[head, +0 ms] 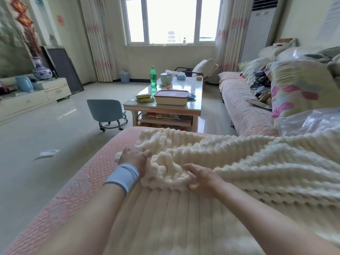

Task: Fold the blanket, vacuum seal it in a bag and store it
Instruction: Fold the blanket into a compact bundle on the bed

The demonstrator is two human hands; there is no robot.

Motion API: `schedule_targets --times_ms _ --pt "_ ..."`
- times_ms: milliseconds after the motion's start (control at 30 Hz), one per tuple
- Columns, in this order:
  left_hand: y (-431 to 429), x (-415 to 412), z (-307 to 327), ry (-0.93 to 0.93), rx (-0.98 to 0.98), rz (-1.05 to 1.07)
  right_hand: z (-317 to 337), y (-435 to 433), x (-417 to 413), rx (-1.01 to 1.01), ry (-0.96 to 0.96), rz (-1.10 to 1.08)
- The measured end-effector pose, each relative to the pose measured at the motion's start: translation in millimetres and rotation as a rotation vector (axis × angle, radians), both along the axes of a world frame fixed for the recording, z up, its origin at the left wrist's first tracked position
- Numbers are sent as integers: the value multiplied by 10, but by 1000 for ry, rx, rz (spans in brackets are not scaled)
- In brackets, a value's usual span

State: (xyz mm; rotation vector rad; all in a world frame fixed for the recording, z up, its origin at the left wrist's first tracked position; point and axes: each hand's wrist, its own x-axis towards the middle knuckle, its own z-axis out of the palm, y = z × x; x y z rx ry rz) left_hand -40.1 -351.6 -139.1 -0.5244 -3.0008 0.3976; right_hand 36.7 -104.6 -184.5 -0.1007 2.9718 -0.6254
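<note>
Blanket (pixel 257 162) lies spread on a pink quilted cover (pixel 82 181). Its bulk runs away to the right of both hands, long axis roughly left to right across the view. The crumpled end sits right between the hands, so nothing needs reaching for.

Left hand (pixel 133 158), with a blue wristband (pixel 123 176), is on the far-left edge of the bunch. Its fingers are dug into the pile and its thumb lies against the fold. It reads as a grip, though the fingertips are hidden in the fabric. Right hand (pixel 201 176) is nearer the camera, on the near-right side of the bunch, with fingers curled and pinching a clump of it. Both hands touch the blanket, and the right is closer to the main spread.

Blanket look: cream, thick, fluffy, with a bubbly ribbed texture in rows. It is soft and floppy and not yet folded into any neat shape. The smoother striped cream cloth (pixel 165 218) close to the camera may be its reverse side; I cannot tell.

Judgement: this is early in the fold step, with the gathered end about to be carried right, over the rest. The fabric is likely to sag and slip if held at only two points.

A clear plastic bag (pixel 312 122) lies on the sofa (pixel 244 111) to the right, well apart from the hands, and is possibly the sealing bag. A coffee table (pixel 191 89) stands ahead.
</note>
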Motion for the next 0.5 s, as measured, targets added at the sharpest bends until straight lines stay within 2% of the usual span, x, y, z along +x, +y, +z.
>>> schedule_targets --times_ms 67,167,233,300,367,433,500 --pt "186 239 -1 71 141 -166 -89 59 78 59 -2 53" --pt "496 385 -148 92 229 -423 -194 191 155 322 -13 11" --pt "680 381 -267 -51 172 -393 -213 318 192 397 -66 -136" --pt "771 301 -373 -215 76 -236 -230 498 253 379 -91 -272" --pt "796 234 -405 -244 -6 -163 -236 685 326 355 -56 -340" --pt "781 199 -373 -91 81 -145 -241 820 375 310 38 -358" --pt "774 210 -284 136 254 -122 -231 902 396 294 312 -314"
